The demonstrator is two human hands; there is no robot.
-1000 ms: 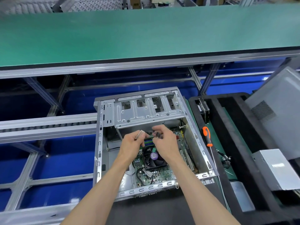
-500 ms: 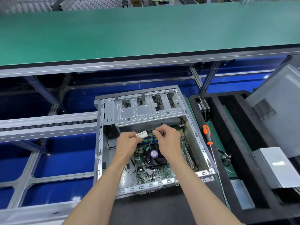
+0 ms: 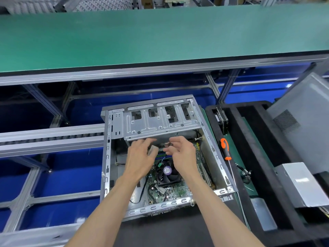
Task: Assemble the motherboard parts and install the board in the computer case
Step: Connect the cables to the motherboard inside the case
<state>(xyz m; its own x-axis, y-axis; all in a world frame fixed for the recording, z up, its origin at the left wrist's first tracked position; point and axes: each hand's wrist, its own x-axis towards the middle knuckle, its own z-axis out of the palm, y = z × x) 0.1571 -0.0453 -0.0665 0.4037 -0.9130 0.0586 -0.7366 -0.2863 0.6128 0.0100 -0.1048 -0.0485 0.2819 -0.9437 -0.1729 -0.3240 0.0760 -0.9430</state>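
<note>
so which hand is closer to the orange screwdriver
Right. The right hand is inside the case, on the side toward the orange screwdriver, which lies outside past the case's right wall. The left hand is farther away, beyond the right hand.

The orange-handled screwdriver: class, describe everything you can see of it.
The screwdriver has an orange handle with black grip inserts and a thin bare metal shaft. It lies flat on the green mat, just right of the open computer case, handle away from the viewer and shaft pointing toward them. Neither hand touches it.
</note>
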